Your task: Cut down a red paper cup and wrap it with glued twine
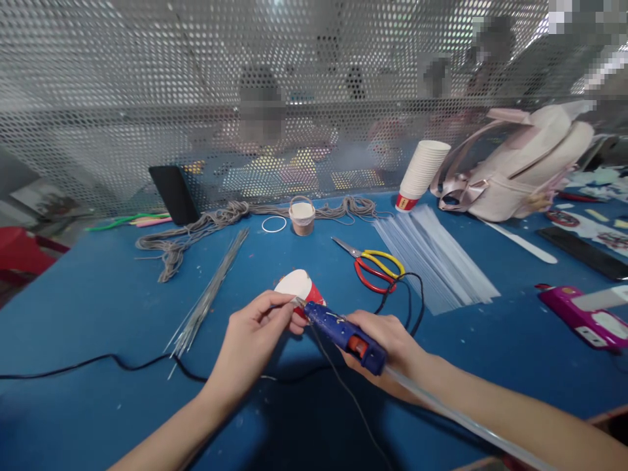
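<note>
One paper cup (294, 282) was held tilted near the middle of the surface (122, 314), short of its far edge. The fingers of the left hand (262, 327) were pinched together at its side, presumably for steadiness; any grip on the grey strand (349, 388) could not be confirmed. The glue gun (326, 322) was clasped in the curled fingers of the right hand (390, 340), seemingly for close aim.

At centre, the left hand (258, 333) partly hides the cup (294, 283). The glue stick (466, 420) leaves the bottom edge. At top, people (261, 104) are blurred.
</note>
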The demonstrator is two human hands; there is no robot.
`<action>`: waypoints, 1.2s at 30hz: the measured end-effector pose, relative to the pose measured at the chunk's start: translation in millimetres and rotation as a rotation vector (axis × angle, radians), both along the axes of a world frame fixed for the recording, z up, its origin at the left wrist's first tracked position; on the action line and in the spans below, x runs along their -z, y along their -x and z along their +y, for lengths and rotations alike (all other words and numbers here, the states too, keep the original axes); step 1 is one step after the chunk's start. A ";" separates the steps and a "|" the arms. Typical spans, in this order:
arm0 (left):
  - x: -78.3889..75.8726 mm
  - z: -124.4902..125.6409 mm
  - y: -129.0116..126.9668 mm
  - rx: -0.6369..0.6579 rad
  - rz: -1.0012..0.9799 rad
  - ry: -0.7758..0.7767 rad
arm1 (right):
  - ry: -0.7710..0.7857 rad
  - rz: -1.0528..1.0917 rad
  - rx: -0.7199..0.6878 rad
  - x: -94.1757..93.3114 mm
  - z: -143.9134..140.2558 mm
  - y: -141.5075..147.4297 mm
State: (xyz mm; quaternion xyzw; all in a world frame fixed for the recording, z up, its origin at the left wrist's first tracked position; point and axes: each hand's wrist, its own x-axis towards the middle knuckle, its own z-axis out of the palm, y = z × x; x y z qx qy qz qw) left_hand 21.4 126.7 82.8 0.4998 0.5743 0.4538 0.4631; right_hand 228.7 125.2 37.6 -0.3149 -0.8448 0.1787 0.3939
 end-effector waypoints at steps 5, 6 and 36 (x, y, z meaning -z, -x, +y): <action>0.2 -0.2 0.3 0.003 0.035 -0.014 | 0.021 -0.031 -0.008 1.7 -0.7 0.1; 0.1 -0.2 0.4 0.004 0.043 -0.017 | 0.018 -0.038 -0.022 1.7 -0.8 0.0; 1.0 0.0 0.4 0.038 0.031 -0.020 | -0.001 -0.050 -0.044 0.9 -0.2 -4.7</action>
